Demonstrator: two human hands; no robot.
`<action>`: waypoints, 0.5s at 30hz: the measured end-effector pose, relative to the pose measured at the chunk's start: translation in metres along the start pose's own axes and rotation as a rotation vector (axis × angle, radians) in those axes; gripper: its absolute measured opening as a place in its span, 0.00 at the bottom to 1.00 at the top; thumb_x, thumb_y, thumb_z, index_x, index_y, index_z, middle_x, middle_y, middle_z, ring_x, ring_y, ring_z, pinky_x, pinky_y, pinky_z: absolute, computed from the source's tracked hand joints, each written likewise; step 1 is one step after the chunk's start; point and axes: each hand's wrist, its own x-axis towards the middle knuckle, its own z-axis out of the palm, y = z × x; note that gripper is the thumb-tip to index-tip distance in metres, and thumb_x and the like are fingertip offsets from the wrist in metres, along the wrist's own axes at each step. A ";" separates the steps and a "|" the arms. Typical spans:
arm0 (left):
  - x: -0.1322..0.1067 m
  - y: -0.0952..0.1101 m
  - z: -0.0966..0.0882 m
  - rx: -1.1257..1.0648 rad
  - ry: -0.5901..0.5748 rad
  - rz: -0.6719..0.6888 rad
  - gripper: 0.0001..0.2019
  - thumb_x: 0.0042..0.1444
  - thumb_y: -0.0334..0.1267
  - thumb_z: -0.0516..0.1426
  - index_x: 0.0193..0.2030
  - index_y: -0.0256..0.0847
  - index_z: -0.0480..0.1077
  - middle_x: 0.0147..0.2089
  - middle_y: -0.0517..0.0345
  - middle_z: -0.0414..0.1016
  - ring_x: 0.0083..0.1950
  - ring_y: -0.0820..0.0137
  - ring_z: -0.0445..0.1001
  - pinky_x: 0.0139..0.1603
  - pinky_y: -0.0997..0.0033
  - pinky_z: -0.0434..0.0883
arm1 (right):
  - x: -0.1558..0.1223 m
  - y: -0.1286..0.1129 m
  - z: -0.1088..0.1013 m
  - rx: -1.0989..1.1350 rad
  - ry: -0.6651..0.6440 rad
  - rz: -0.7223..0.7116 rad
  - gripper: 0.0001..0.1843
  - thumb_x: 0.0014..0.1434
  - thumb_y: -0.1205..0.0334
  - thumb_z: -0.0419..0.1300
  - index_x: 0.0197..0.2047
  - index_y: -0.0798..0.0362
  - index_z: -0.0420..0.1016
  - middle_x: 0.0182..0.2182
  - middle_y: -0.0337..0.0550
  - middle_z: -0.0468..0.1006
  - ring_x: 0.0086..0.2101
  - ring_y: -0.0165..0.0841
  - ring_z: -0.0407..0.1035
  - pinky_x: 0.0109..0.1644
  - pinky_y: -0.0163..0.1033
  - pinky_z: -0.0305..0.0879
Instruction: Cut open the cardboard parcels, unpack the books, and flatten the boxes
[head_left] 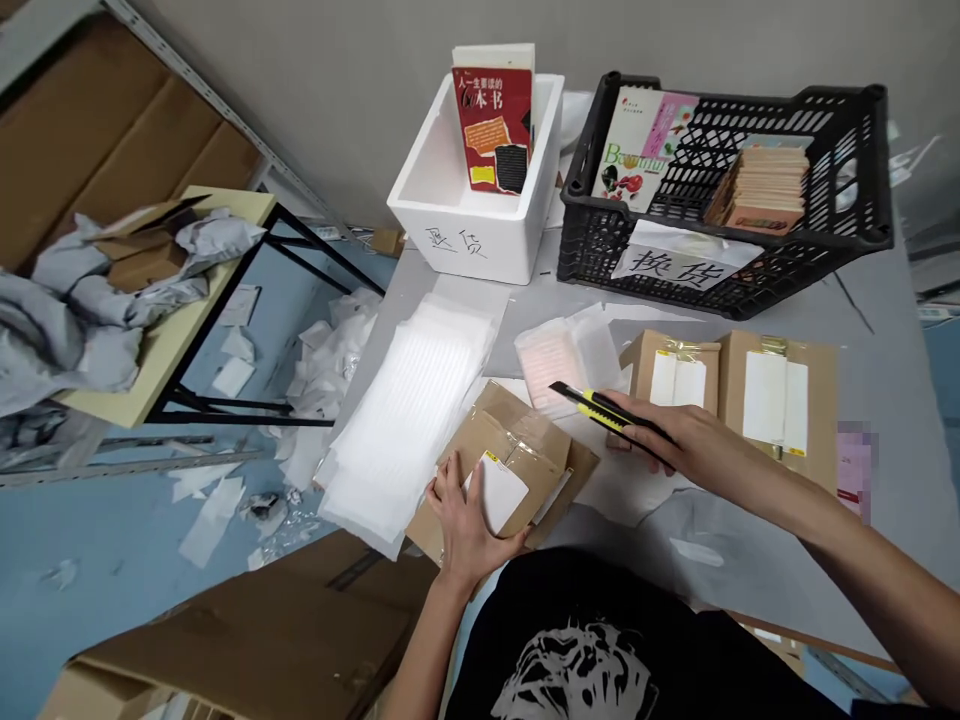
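Note:
My right hand is closed around a black and yellow utility knife. The knife's dark tip points left, above a pale pink bubble-wrapped packet. With fingers spread, my left hand grips a taped cardboard box across its near side, beside a white label. The box sits tilted close to my body, and one flap sticks out at its right. The knife is apart from the box, up and to its right. My left palm hides part of the cardboard.
White foam sheets lie left of the box. Two labelled cartons stand at right. Behind are a white foam bin with books and a black crate with books. A side table holds grey plastic wrapping; scraps litter the floor.

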 end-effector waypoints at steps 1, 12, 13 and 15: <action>-0.003 -0.001 0.000 -0.003 -0.003 -0.008 0.52 0.39 0.59 0.61 0.68 0.38 0.46 0.70 0.30 0.40 0.68 0.37 0.46 0.60 0.38 0.47 | 0.004 -0.007 0.000 -0.004 -0.045 -0.037 0.25 0.66 0.53 0.45 0.65 0.43 0.59 0.18 0.32 0.72 0.19 0.30 0.66 0.27 0.33 0.61; -0.015 -0.007 0.003 -0.024 -0.005 -0.029 0.51 0.38 0.59 0.61 0.68 0.42 0.51 0.72 0.34 0.40 0.69 0.38 0.44 0.61 0.38 0.45 | 0.031 -0.028 0.017 -0.073 -0.230 -0.198 0.23 0.67 0.55 0.46 0.64 0.40 0.62 0.32 0.39 0.80 0.27 0.31 0.71 0.30 0.33 0.61; -0.017 -0.008 0.003 -0.026 -0.020 -0.046 0.52 0.37 0.60 0.62 0.68 0.42 0.51 0.72 0.35 0.40 0.69 0.37 0.44 0.61 0.38 0.45 | 0.032 -0.029 0.019 -0.057 -0.229 -0.204 0.23 0.67 0.55 0.46 0.63 0.40 0.63 0.32 0.39 0.80 0.28 0.32 0.72 0.31 0.34 0.62; -0.019 -0.009 0.003 -0.032 -0.040 -0.066 0.52 0.36 0.60 0.62 0.68 0.43 0.50 0.72 0.35 0.40 0.69 0.36 0.44 0.61 0.38 0.45 | 0.034 -0.029 0.023 -0.028 -0.223 -0.211 0.22 0.66 0.54 0.48 0.62 0.40 0.64 0.33 0.39 0.81 0.31 0.34 0.73 0.33 0.34 0.63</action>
